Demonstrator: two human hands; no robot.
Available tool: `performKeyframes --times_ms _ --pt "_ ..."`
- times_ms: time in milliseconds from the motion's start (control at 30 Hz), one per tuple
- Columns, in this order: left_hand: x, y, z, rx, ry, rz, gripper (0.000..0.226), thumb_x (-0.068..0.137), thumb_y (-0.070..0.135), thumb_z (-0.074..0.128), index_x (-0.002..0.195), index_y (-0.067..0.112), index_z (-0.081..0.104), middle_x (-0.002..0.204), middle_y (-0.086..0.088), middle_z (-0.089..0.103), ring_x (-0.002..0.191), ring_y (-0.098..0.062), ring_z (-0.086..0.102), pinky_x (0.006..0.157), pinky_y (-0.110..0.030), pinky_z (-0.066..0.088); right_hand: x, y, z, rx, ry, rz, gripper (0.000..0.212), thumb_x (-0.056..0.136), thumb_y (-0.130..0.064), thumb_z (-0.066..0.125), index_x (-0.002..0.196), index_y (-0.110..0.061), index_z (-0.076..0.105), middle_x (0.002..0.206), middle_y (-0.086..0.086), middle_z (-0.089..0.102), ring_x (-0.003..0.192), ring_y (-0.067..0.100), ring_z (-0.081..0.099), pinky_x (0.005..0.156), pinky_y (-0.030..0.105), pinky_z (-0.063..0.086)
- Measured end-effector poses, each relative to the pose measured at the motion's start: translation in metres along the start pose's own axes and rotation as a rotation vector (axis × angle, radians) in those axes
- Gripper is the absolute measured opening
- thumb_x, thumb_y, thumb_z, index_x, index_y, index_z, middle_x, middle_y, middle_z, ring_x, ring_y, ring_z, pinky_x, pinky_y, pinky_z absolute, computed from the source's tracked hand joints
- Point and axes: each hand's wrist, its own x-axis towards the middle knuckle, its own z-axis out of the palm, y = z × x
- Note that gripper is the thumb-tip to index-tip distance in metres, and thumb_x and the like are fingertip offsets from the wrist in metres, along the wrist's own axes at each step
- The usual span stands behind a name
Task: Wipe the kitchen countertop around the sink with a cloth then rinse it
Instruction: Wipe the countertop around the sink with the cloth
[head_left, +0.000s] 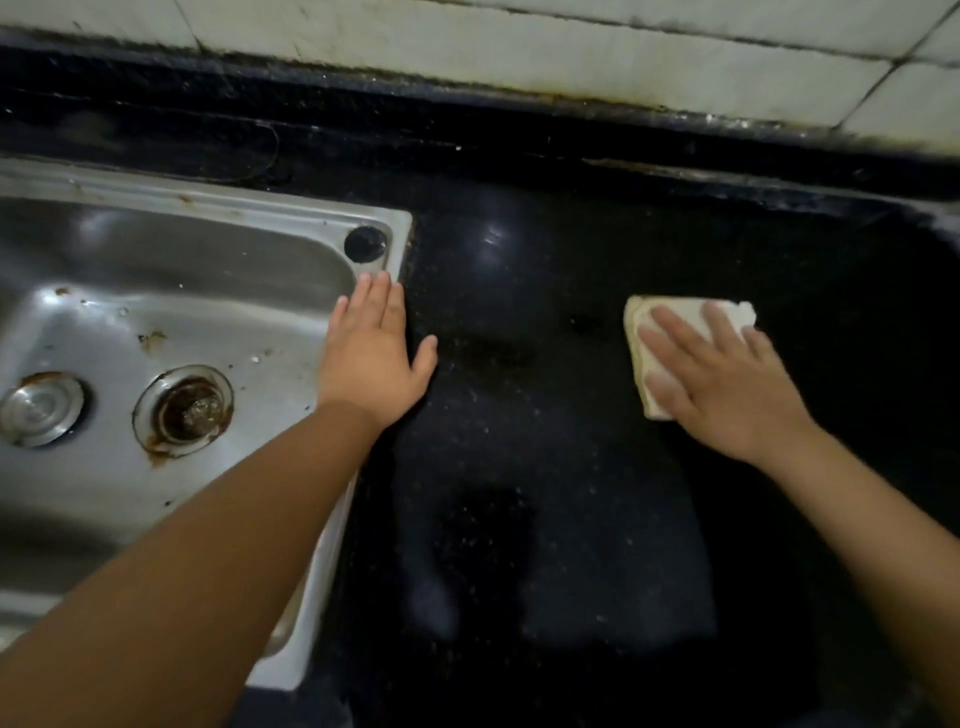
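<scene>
A folded white cloth (675, 317) lies flat on the black countertop (519, 364), to the right of the steel sink (156, 249). My right hand (727, 384) presses down on the cloth with straight, spread fingers and covers its lower right part. My left hand (374, 353) rests flat on the sink's right rim, fingers straight, thumb out over the countertop. The countertop is speckled and shows pale specks and smears between my hands.
The sink basin holds a rusty drain (184, 408) and a round metal plug (41, 408). A dark round hole (365, 243) sits in the sink's back right corner. A grimy white tiled wall (519, 57) runs along the back of the countertop.
</scene>
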Motion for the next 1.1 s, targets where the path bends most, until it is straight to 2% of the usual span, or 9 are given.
performKeyframes --times_ms 67,233,400,533,600,700,867,1000,1100 --pt "-0.002 0.002 -0.001 0.018 0.021 0.018 0.061 0.096 0.035 0.034 0.144 0.003 0.015 0.155 -0.011 0.009 0.143 -0.021 0.001 0.114 -0.034 -0.002 0.018 0.004 -0.002 0.068 -0.05 0.147 0.054 0.096 -0.049 0.013 0.147 -0.037 0.002 0.157 -0.013 -0.005 0.144 0.028 -0.009 0.114 0.05 0.001" --pt "-0.006 -0.002 -0.011 0.048 0.021 0.071 0.06 0.094 0.034 0.039 0.144 0.008 0.02 0.155 -0.011 0.01 0.143 -0.021 0.003 0.113 -0.039 0.0 0.007 -0.069 0.0 0.095 -0.034 0.102 0.054 0.097 -0.046 0.016 0.147 -0.034 -0.001 0.157 -0.008 -0.009 0.142 0.035 -0.013 0.11 0.059 -0.008" --pt "-0.051 0.002 -0.011 0.035 -0.051 0.262 0.059 0.087 0.036 0.031 0.135 0.003 0.041 0.147 -0.018 0.03 0.139 -0.03 0.021 0.111 -0.047 0.013 -0.087 -0.165 0.04 0.139 0.173 -0.126 0.057 0.081 -0.047 0.026 0.128 -0.031 0.053 0.138 -0.003 0.051 0.131 0.039 0.037 0.106 0.057 0.01" --pt "-0.107 0.003 0.0 0.028 -0.06 0.431 0.054 0.084 0.033 0.032 0.117 0.001 0.059 0.126 -0.023 0.055 0.119 -0.042 0.049 0.093 -0.058 0.036 -0.182 -0.165 0.075 0.151 0.125 -0.168 0.052 0.085 -0.05 0.033 0.134 -0.035 0.039 0.145 -0.008 0.038 0.136 0.033 0.022 0.106 0.053 0.009" --pt "-0.131 -0.004 0.0 0.02 -0.029 0.446 0.051 0.084 0.031 0.033 0.115 0.002 0.061 0.123 -0.023 0.058 0.115 -0.042 0.052 0.09 -0.057 0.037 -0.213 -0.135 0.087 0.126 0.088 -0.049 0.048 0.095 -0.049 0.016 0.141 -0.038 0.026 0.149 -0.007 0.031 0.14 0.03 0.013 0.105 0.053 0.014" --pt "-0.164 -0.029 -0.008 -0.048 -0.021 0.392 0.052 0.085 0.032 0.032 0.119 0.003 0.059 0.127 -0.022 0.055 0.119 -0.042 0.048 0.094 -0.054 0.03 -0.228 -0.107 0.079 0.169 0.012 0.304 0.061 0.095 -0.052 -0.001 0.136 -0.028 0.037 0.14 0.001 0.048 0.133 0.031 0.025 0.1 0.056 0.022" --pt "-0.227 -0.093 -0.018 -0.101 0.007 0.28 0.054 0.087 0.032 0.029 0.123 0.002 0.054 0.13 -0.024 0.05 0.125 -0.035 0.034 0.096 -0.056 0.028 -0.215 -0.167 0.066 0.258 0.015 0.611 0.074 0.077 -0.051 -0.014 0.147 -0.032 0.001 0.157 -0.007 -0.003 0.144 0.029 -0.007 0.111 0.052 -0.01" --pt "-0.268 -0.155 -0.019 -0.098 0.017 0.138 0.056 0.088 0.033 0.026 0.125 -0.001 0.051 0.133 -0.023 0.048 0.126 -0.03 0.033 0.097 -0.056 0.03 -0.201 -0.268 0.064 0.222 0.177 0.497 0.074 0.096 -0.045 -0.005 0.126 -0.019 0.057 0.132 0.006 0.057 0.119 0.042 0.052 0.1 0.055 0.012" --pt "-0.284 -0.195 -0.021 -0.09 0.024 0.058 0.059 0.087 0.036 0.026 0.124 -0.002 0.052 0.133 -0.022 0.049 0.126 -0.036 0.039 0.096 -0.058 0.031 -0.184 -0.338 0.056 0.298 0.201 0.449 0.062 0.097 -0.038 0.01 0.118 -0.015 0.064 0.122 0.006 0.064 0.11 0.039 0.06 0.101 0.053 0.014"
